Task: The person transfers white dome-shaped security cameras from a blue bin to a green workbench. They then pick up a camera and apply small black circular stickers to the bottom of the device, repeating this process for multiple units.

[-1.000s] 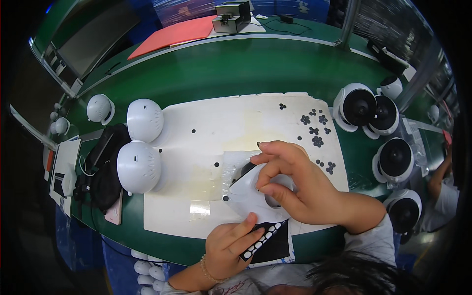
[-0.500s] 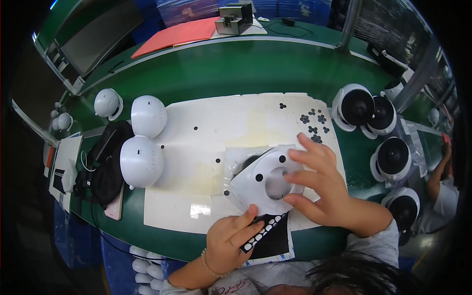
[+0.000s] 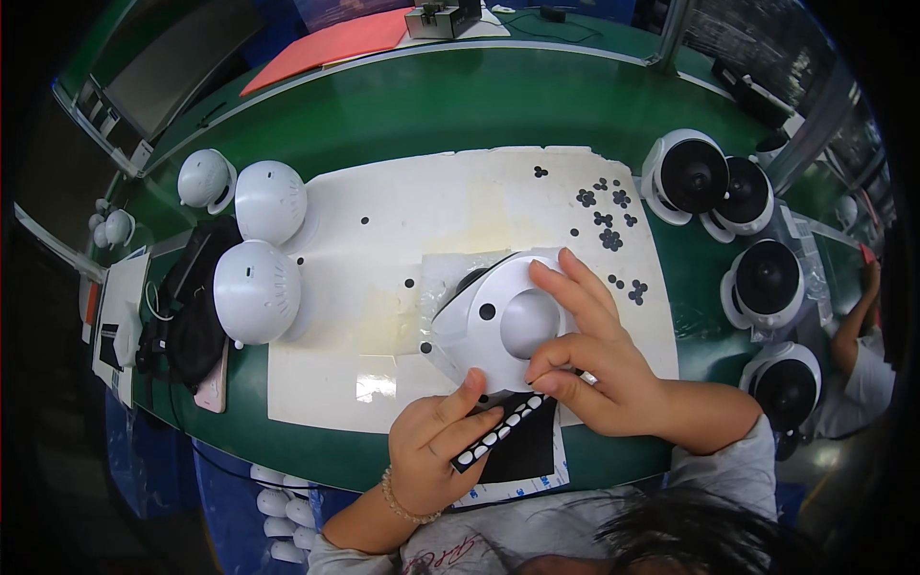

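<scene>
Head view: your left fingers (image 3: pixel 455 406) grip a dotted strip (image 3: pixel 502 432), right fingers (image 3: pixel 573 355) pinched. Uneven pressure could tip the white housing (image 3: pixel 469 335).

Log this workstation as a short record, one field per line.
Left hand: holding dotted black strip, fingertip at white piece
Right hand: fingers over white piece, thumb and forefinger near strip
Black dots: scattered on pale sheet, at least one on white piece
Left side: rounded white units
Right side: black-faced white units
</scene>
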Motion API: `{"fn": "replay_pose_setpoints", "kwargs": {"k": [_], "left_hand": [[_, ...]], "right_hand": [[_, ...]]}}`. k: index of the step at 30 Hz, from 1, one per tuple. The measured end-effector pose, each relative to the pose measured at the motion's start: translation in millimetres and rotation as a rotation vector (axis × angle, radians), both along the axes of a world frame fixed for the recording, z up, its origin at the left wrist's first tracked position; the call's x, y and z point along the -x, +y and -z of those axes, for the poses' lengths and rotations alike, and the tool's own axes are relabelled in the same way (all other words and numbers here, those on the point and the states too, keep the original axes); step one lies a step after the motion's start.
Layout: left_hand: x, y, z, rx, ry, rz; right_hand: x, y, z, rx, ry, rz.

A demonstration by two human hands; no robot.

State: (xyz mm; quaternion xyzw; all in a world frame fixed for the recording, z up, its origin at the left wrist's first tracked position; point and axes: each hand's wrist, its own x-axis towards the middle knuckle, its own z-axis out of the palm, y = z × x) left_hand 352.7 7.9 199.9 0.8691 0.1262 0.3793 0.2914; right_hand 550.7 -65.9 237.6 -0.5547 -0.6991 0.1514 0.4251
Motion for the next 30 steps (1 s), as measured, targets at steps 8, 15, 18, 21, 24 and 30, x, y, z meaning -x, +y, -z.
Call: {"fn": "replay_pose_setpoints", "kwargs": {"k": [8,15,18,21,24,30], "left_hand": [[-3.2,-1.2,3.9,0.063,-0.043,-0.016],[-5.4,-5.1,5.7,0.175,-0.107,-0.028],[-4.1,-3.8,4.0,0.172,-0.089,-0.025],[-5.1,-1.8,6.5,0.109,-0.080,-0.032],[-3.3,-3.2,6.3,0.076,-0.079,-0.038],[-2.7,-2.2,9.6,0.079,-0.045,-0.039]], "right_hand": [[-20.4,-0.5,10.2,-0.143,-0.211,-0.074],[-15.8,-16.3,16.7,-0.380,-0.307,0.050],[-14.5,-20.0,19.5,-0.625,-0.502,0.064],[-10.8,-26.7,15.4,-0.566,-0.385,0.052],[-24.9,-13.0,4.8,-0.258,-0.076,0.138],[-32.2,-9.5,7.3,-0.074,0.014,0.128]]}}
